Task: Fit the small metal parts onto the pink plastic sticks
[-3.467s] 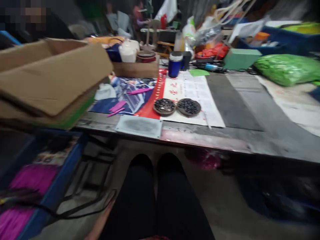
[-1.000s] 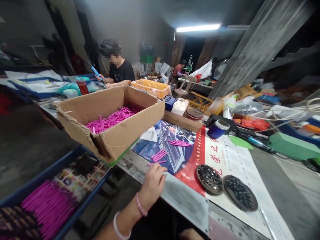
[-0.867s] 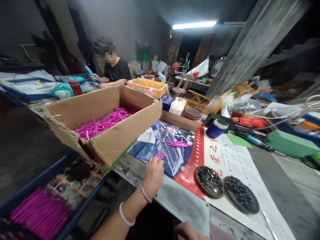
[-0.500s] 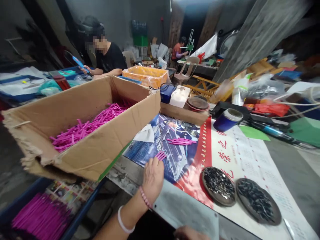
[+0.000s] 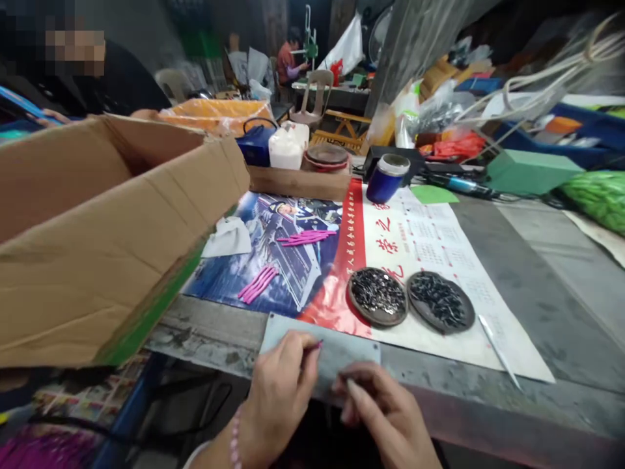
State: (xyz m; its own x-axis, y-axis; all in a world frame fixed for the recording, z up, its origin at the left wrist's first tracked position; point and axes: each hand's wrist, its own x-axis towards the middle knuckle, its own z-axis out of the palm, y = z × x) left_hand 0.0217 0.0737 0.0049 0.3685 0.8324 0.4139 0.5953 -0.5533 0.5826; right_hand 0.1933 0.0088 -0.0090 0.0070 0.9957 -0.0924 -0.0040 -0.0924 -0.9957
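My left hand [image 5: 286,374] is closed in a pinch above a grey plate [image 5: 359,350] at the table's front edge. From its fingertips pokes the tip of a thin magenta stick [image 5: 319,344]. Close by on the right, my right hand [image 5: 385,407] has thumb and fingers curled together; whatever they pinch is hidden. Beyond the hands, a small bunch of magenta sticks [image 5: 258,284] and a second bunch [image 5: 306,238] lie on a printed poster [image 5: 326,299]. Two round dishes hold small dark pieces: a left dish [image 5: 387,323] with shiny ones and a right dish [image 5: 467,312].
A large cardboard box [image 5: 146,228] fills the left side. A crumpled white cloth [image 5: 228,237], a blue jar [image 5: 387,179] and a slim pointed tool [image 5: 499,352] lie about the poster. A co-worker [image 5: 117,78] sits behind the box; another person [image 5: 288,58] is farther back.
My left hand has come back from the nearer bunch of magenta sticks to the grey plate, holding one stick. My right hand has risen into view. The camera has turned right.
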